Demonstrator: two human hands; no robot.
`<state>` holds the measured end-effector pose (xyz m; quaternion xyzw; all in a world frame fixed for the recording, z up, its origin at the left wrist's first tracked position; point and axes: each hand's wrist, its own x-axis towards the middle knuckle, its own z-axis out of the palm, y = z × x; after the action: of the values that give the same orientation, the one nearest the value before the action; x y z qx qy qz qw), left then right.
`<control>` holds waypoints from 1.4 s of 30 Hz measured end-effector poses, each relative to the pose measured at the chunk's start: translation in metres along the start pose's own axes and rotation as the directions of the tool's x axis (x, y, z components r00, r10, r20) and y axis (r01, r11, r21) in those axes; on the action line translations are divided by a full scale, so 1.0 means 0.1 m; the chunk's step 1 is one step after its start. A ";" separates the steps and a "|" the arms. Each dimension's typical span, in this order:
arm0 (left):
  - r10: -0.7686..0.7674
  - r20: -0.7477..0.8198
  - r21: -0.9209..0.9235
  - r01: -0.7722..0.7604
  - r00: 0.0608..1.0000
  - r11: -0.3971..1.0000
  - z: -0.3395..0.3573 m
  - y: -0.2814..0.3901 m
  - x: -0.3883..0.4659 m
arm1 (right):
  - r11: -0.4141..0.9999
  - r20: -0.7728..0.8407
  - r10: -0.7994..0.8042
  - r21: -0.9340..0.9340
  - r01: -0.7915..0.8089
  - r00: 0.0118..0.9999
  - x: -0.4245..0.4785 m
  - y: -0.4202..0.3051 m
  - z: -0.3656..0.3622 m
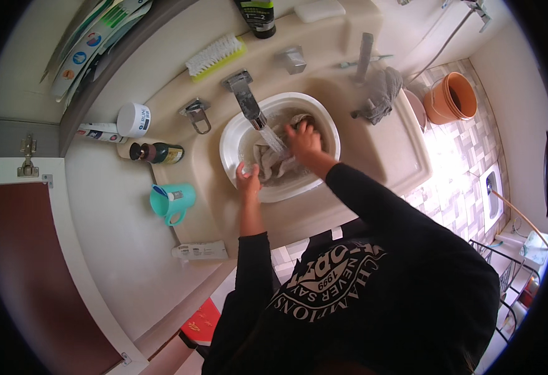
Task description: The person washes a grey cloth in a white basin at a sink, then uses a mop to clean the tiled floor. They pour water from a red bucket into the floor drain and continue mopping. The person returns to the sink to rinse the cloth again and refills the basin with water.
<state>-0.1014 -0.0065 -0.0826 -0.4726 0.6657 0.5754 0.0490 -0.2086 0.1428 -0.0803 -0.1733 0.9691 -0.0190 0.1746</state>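
A white plastic basin (229,161) stands in the beige washbasin, holding cloudy water. Water pours from the chrome faucet (248,101) onto a light grey cloth (267,161) lying partly under the surface. My right hand (305,142) is over the far right part of the cloth, fingers spread; whether the fingertips press on the fabric is hard to see. At the near left rim of the basin is my left hand (249,180), its fingers apart and half curled with nothing between them. Contact between this hand and the rim cannot be made out.
A scrub brush (215,55), a dark tube (257,18) and a white soap bar (319,10) line the back ledge. Leftward stand a pump bottle (156,153), white jar (134,120) and turquoise mug (175,200). A grey cloth (384,96) hangs right; an orange bucket (451,98) is beyond.
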 end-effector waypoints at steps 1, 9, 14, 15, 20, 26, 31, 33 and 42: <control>-0.010 0.058 0.003 0.010 0.998 1.000 0.16 0.11 0.02 | 0.993 -0.107 0.030 -0.112 -0.042 0.994 0.10 -0.04 0.41; -0.267 0.386 -0.190 0.360 0.883 0.913 0.32 0.08 0.06 | 0.905 0.056 -0.101 0.420 0.069 0.993 0.12 -0.06 0.53; -0.043 0.625 -0.604 0.518 0.779 0.606 0.32 -0.08 0.32 | 0.479 -0.087 -0.324 0.844 0.242 0.942 -0.20 -0.39 -0.24; 0.090 0.679 -0.647 0.537 0.729 0.541 0.35 -0.08 0.45 | 0.489 -0.188 -0.332 0.804 0.338 0.925 -0.22 -0.41 -0.21; 0.234 0.585 -0.684 0.317 0.777 0.656 0.33 0.73 -0.30 | 0.389 -0.342 -0.292 0.811 0.438 0.893 -0.67 -0.51 -0.45; 0.301 0.568 -0.701 0.259 0.766 0.664 0.44 0.58 -0.25 | 0.530 -0.446 -0.001 0.759 0.379 0.895 -0.66 -0.62 -0.43; 0.229 0.529 -0.707 0.275 0.817 0.652 0.57 0.30 0.13 | 0.591 -0.538 0.079 0.703 0.395 0.839 -0.29 -0.43 -0.31; -0.079 0.348 -0.679 0.309 0.934 0.666 0.57 0.34 0.02 | 0.714 -0.460 0.079 0.645 0.271 0.885 -0.04 -0.23 -0.26; -0.004 -0.030 -0.286 -0.005 1.000 0.958 -0.11 0.23 -0.14 | 0.973 -0.221 -0.229 -0.057 0.222 0.948 0.16 0.30 -0.18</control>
<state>-0.1046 -0.0099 -0.0543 -0.4832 0.5765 0.6582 -0.0300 -0.2383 0.1651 -0.0714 -0.2824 0.9566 -0.0433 0.0573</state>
